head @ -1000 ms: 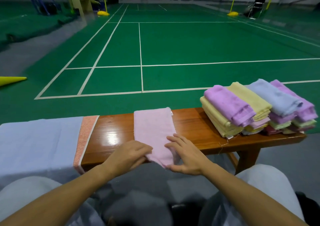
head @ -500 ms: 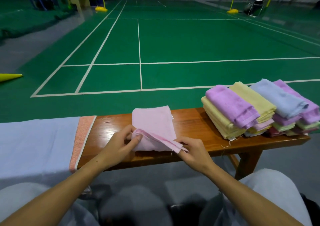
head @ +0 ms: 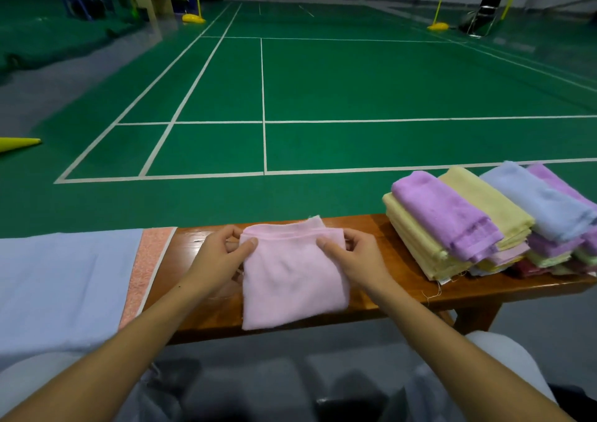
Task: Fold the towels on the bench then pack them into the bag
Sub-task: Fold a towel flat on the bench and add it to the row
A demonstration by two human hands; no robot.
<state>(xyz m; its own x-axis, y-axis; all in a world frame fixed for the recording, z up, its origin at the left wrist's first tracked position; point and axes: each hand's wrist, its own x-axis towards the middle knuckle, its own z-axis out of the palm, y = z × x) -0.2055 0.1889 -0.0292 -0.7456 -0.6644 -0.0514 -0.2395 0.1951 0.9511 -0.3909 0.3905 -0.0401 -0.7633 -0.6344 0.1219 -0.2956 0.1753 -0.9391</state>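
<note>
Pink towel [head: 292, 279] on bench [head: 365, 228], far corners pinched between left hand [head: 223, 253] and right hand [head: 352, 257].

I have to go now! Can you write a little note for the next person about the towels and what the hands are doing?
Left hand and right hand each pinch the far edge of the pink towel, folded over on the bench.
Folded towels sit stacked at the bench's right end.
A blue cloth covers its left end; I see no bag for certain.
Left: finish this fold, then pack everything.

Both grips on pink towel [head: 292, 279]
</note>
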